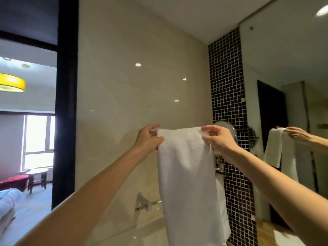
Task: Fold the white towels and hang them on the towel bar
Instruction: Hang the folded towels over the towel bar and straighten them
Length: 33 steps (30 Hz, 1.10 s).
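A white towel [186, 174] hangs lengthwise in front of me, folded into a long narrow strip. My left hand [148, 137] pinches its top left corner and my right hand [218, 137] pinches its top right corner, both held up at about the same height. Low on the beige wall, the chrome towel bar [147, 204] shows its left bracket and a short stretch of rod; the rest is hidden behind the towel. Another white towel [221, 192] peeks out behind the held one, on the right.
A strip of black mosaic tile [229, 96] runs down the wall on the right, with a round chrome mirror [229, 128] mounted on it. A large wall mirror [287, 86] at far right reflects the towel and a hand. A dark door frame [66, 103] at left opens onto a bedroom.
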### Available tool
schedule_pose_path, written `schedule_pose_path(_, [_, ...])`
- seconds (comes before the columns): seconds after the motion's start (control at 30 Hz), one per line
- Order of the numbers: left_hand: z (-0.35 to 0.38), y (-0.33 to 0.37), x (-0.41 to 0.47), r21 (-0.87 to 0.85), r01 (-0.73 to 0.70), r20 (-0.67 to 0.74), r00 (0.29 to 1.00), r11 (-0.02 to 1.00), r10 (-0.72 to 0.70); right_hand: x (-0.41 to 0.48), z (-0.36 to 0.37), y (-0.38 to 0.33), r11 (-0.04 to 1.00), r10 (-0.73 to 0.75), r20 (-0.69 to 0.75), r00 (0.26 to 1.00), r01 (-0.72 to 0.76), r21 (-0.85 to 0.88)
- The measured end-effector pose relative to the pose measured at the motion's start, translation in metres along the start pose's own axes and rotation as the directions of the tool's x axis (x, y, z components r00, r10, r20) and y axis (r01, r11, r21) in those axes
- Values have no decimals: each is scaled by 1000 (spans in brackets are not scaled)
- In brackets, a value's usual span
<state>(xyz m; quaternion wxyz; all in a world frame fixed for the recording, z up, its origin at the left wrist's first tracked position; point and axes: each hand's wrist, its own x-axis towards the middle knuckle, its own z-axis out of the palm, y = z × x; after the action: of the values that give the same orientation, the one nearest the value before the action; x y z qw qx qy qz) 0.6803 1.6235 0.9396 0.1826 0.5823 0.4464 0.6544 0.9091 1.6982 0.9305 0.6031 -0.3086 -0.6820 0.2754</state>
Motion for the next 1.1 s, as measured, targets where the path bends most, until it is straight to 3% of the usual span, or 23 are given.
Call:
schedule_pose_path(0.2, [-1, 21, 40, -36, 39, 68, 997, 999, -37, 54, 16, -8, 999, -34, -14, 999, 34, -10])
schedule_pose_path(0.47, [-11, 6, 79, -12, 11, 27, 1000, 1000, -11, 102, 47, -3, 994, -101, 3, 995, 100, 37])
schedule_pose_path(0.8, [-28, -46, 98, 267, 62, 174, 978, 962, -111, 118, 79, 51, 999, 38, 162, 986, -40, 7])
schedule_pose_path(1.1, [-29, -109, 65, 319, 178, 194, 949, 931, -248, 97, 101, 112, 962, 268, 303, 915, -238, -133])
